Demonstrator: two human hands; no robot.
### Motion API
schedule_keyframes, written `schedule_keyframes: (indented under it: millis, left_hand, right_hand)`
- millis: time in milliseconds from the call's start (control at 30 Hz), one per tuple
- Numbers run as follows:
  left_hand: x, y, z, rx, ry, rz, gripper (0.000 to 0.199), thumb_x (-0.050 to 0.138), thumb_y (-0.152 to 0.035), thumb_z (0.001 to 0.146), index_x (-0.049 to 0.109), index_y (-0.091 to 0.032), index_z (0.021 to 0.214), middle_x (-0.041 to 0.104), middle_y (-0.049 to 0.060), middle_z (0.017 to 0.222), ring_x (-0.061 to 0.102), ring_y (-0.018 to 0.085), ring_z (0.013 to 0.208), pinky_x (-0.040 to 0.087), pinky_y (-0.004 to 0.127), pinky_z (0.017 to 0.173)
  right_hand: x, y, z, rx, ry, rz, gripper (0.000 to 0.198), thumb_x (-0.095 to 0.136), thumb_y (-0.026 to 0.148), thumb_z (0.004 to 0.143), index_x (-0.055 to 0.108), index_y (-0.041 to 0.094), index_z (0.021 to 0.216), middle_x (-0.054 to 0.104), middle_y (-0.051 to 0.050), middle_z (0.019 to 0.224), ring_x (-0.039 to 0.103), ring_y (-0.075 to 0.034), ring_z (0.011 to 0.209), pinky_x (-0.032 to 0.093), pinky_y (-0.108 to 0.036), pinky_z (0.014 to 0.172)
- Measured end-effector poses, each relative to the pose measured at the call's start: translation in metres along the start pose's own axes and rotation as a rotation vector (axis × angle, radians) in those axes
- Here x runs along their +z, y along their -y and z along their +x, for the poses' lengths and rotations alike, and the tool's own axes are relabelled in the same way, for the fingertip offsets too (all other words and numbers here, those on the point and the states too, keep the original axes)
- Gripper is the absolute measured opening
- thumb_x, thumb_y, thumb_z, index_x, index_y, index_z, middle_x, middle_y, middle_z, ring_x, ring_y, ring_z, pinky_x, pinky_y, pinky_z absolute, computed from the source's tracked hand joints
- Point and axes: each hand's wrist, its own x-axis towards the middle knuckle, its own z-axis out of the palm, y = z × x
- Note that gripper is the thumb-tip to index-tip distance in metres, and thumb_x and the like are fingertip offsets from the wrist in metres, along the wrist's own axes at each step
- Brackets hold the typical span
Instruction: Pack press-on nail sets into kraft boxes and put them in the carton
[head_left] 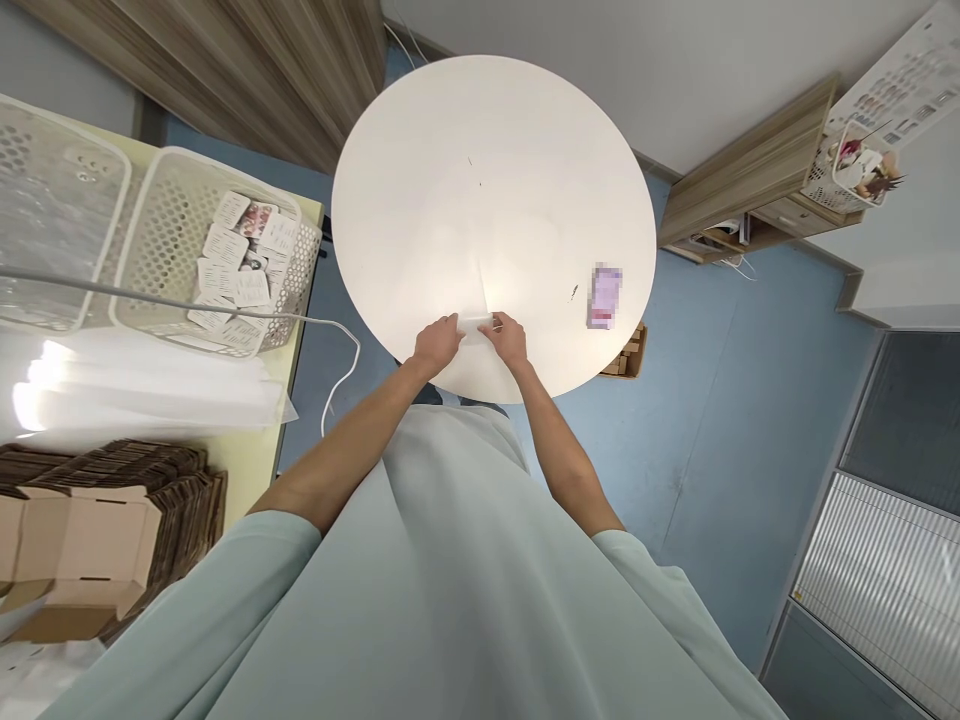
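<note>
Near the front edge of a round white table, my two hands meet at a small white flat piece. White on white, it hardly stands out, and I cannot make out its exact kind. My left hand pinches its left end with bent fingers. At its right end, the thumb and fingers of my right hand close on it. A thin pale line runs from the piece toward the table's middle; whether it belongs to the piece or the tabletop I cannot tell. To the right lies a blurred-out purple rectangular thing.
On the left, a side table bears a white basket of printed cards, clear plastic sheets and stacked cardboard boxes. A white cable hangs off it. A brown box sits under the round table's right side.
</note>
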Motion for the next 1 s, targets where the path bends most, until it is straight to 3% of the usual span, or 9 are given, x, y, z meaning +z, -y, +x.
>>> schedule_keyframes:
  millis: [133, 233, 300, 367, 500, 633, 800, 1000]
  left_hand:
    - [0.009, 0.006, -0.002, 0.014, -0.068, 0.041, 0.060, 0.044, -0.033, 0.107, 0.047, -0.011, 0.162, 0.059, 0.029, 0.153, 0.061, 0.045, 0.138, 0.055, 0.058, 0.108]
    - [0.013, 0.011, -0.005, 0.136, -0.124, 0.059, 0.073, 0.048, -0.023, 0.101, 0.033, -0.011, 0.171, 0.043, 0.027, 0.172, 0.042, 0.043, 0.158, 0.046, 0.060, 0.120]
    - [0.014, 0.013, -0.007, 0.211, -0.106, 0.055, 0.079, 0.049, -0.020, 0.098, 0.028, -0.011, 0.174, 0.034, 0.024, 0.178, 0.034, 0.040, 0.164, 0.041, 0.058, 0.127]
    - [0.013, 0.015, -0.007, 0.239, -0.071, 0.061, 0.080, 0.051, -0.021, 0.098, 0.027, -0.010, 0.174, 0.030, 0.024, 0.180, 0.032, 0.038, 0.166, 0.039, 0.056, 0.128]
    - [0.009, 0.016, -0.006, 0.235, -0.016, 0.121, 0.074, 0.052, -0.024, 0.100, 0.033, -0.005, 0.169, 0.031, 0.026, 0.179, 0.033, 0.038, 0.165, 0.040, 0.052, 0.129]
    - [0.006, 0.015, -0.009, 0.254, 0.041, 0.180, 0.070, 0.054, -0.023, 0.100, 0.039, -0.006, 0.166, 0.035, 0.024, 0.178, 0.038, 0.037, 0.162, 0.044, 0.050, 0.126]
    - [0.010, 0.020, -0.029, 0.303, 0.084, 0.192, 0.062, 0.053, -0.023, 0.101, 0.048, -0.012, 0.162, 0.043, 0.019, 0.174, 0.045, 0.036, 0.158, 0.047, 0.049, 0.124]
    - [0.020, 0.036, -0.051, 0.322, 0.141, 0.103, 0.073, 0.054, -0.019, 0.094, 0.046, -0.017, 0.167, 0.041, 0.012, 0.178, 0.040, 0.028, 0.163, 0.038, 0.041, 0.132]
  right_hand:
    - [0.010, 0.005, 0.000, -0.043, -0.032, -0.159, 0.058, 0.065, 0.030, 0.104, 0.053, 0.016, 0.158, 0.066, -0.018, 0.150, 0.073, -0.028, 0.124, 0.062, -0.045, 0.110]
    - [0.010, 0.008, 0.002, -0.221, -0.036, -0.283, 0.061, 0.062, 0.025, 0.104, 0.048, 0.018, 0.163, 0.049, -0.018, 0.169, 0.053, -0.031, 0.154, 0.054, -0.048, 0.123]
    - [0.007, 0.007, 0.006, -0.379, 0.037, -0.350, 0.063, 0.064, 0.024, 0.104, 0.048, 0.020, 0.164, 0.042, -0.013, 0.176, 0.037, -0.029, 0.165, 0.044, -0.048, 0.132]
    - [0.004, 0.004, 0.010, -0.467, 0.146, -0.406, 0.071, 0.069, 0.026, 0.101, 0.045, 0.020, 0.167, 0.040, -0.012, 0.178, 0.031, -0.029, 0.169, 0.038, -0.049, 0.136]
    - [0.001, -0.005, 0.009, -0.488, 0.236, -0.496, 0.090, 0.076, 0.026, 0.094, 0.035, 0.018, 0.173, 0.033, -0.014, 0.181, 0.029, -0.032, 0.170, 0.038, -0.051, 0.135]
    - [0.005, -0.013, -0.014, -0.498, 0.200, -0.562, 0.082, 0.067, 0.019, 0.098, 0.035, 0.015, 0.173, 0.035, -0.016, 0.180, 0.033, -0.032, 0.168, 0.036, -0.052, 0.134]
    - [0.020, -0.025, -0.058, -0.488, 0.163, -0.580, 0.071, 0.064, 0.027, 0.103, 0.042, 0.011, 0.169, 0.039, -0.021, 0.177, 0.037, -0.035, 0.166, 0.038, -0.052, 0.131]
    - [0.026, -0.039, -0.086, -0.480, 0.152, -0.503, 0.070, 0.065, 0.040, 0.106, 0.046, 0.012, 0.168, 0.042, -0.020, 0.175, 0.043, -0.035, 0.163, 0.041, -0.051, 0.128]
